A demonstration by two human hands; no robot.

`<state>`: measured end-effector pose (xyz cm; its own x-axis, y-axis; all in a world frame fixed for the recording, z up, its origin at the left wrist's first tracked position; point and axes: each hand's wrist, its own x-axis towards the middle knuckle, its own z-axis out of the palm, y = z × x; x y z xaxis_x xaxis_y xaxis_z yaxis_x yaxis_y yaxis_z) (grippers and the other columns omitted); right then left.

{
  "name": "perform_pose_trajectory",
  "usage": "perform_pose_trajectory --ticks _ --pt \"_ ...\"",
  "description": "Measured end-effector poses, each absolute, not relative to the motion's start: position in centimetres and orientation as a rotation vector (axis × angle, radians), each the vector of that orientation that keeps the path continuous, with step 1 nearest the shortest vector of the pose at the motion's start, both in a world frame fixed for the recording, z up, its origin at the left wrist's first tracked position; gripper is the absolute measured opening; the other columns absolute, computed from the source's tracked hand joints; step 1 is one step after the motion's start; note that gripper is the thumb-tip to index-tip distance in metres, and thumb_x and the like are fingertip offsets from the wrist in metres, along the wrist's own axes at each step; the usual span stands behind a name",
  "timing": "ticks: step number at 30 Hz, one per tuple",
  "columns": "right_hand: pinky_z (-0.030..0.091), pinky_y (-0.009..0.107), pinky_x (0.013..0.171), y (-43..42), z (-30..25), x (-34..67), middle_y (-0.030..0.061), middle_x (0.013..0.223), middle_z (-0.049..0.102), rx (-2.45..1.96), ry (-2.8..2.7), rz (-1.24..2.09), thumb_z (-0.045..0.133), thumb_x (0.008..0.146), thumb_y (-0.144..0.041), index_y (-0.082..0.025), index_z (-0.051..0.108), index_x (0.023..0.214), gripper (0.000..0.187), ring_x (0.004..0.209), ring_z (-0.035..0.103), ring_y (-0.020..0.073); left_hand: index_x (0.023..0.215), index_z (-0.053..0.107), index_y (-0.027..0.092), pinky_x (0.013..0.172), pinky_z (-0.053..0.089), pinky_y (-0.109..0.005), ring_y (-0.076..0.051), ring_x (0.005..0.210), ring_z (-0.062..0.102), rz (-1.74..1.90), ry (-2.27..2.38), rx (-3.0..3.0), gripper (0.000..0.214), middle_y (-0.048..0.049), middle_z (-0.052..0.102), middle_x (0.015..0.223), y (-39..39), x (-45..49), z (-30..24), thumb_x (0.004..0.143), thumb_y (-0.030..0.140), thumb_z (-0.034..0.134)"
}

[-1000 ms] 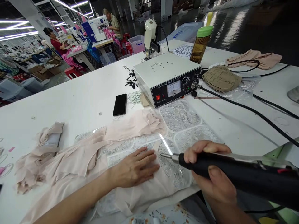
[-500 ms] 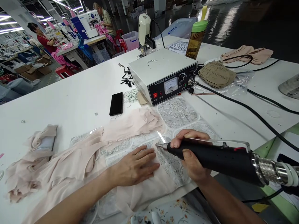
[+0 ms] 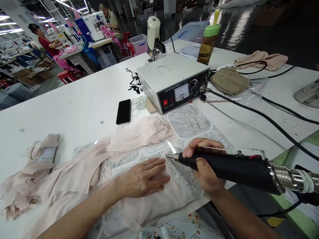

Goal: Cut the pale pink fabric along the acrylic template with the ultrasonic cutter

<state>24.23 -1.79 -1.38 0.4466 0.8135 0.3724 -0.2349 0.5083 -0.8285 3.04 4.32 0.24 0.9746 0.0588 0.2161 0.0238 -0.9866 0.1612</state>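
Observation:
My left hand (image 3: 144, 177) lies flat, fingers spread, pressing pale pink fabric (image 3: 82, 172) onto a clear scratched glass plate (image 3: 189, 122) near the table's front edge. My right hand (image 3: 205, 164) is wrapped round a black handheld tool (image 3: 231, 167) with a clear lever on top. The tool's thin metal tip (image 3: 169, 155) rests at the fabric's edge, just above my left fingertips. A black cable (image 3: 261, 116) runs from a white control box (image 3: 174, 81) with a gauge and knobs towards the tool.
A black phone (image 3: 123, 111) and a coil of white cord (image 3: 140, 103) lie left of the box. Behind it stand a green-capped bottle (image 3: 208, 41), a small white machine (image 3: 153, 35), a brown pouch (image 3: 230, 81) and more fabric (image 3: 261, 60). People sew at far tables.
My right hand brought the tool leftwards and lower, so its tip now sits at the fabric edge by my left fingers. My left hand stayed flat on the fabric.

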Motion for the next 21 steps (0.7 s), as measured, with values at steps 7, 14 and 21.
perform_pose_trajectory --ticks 7,14,21 --pt "0.052 0.036 0.068 -1.63 -1.17 24.18 0.0003 0.096 0.055 -0.731 -0.917 0.72 0.058 0.084 -0.024 -0.028 0.052 0.104 0.021 0.07 0.055 0.014 0.116 0.064 0.013 0.11 0.044 -0.042 -0.03 0.132 0.046 0.343 0.054 2.952 0.026 -0.0142 0.064 0.116 4.44 3.12 0.18 0.096 0.028 0.056" --pt "0.051 0.038 0.07 -1.56 -1.21 24.25 0.0006 0.094 0.054 -0.735 -0.915 0.734 0.058 0.084 -0.025 -0.029 0.052 0.104 0.021 0.072 0.055 0.0152 0.115 0.064 0.011 0.11 0.044 -0.043 -0.03 0.133 0.046 0.322 0.039 2.946 0.026 -0.0137 0.065 0.113 4.57 3.26 0.42 0.097 0.027 0.055" --pt "0.05 0.037 0.07 -1.54 -1.03 24.2 0.0002 0.096 0.054 -0.714 -0.898 0.749 0.058 0.085 -0.024 -0.029 0.052 0.104 0.021 0.072 0.056 0.0141 0.115 0.063 0.011 0.111 0.043 -0.043 -0.03 0.133 0.045 0.314 0.012 2.924 0.025 -0.0139 0.064 0.111 4.86 3.29 0.33 0.097 0.027 0.055"
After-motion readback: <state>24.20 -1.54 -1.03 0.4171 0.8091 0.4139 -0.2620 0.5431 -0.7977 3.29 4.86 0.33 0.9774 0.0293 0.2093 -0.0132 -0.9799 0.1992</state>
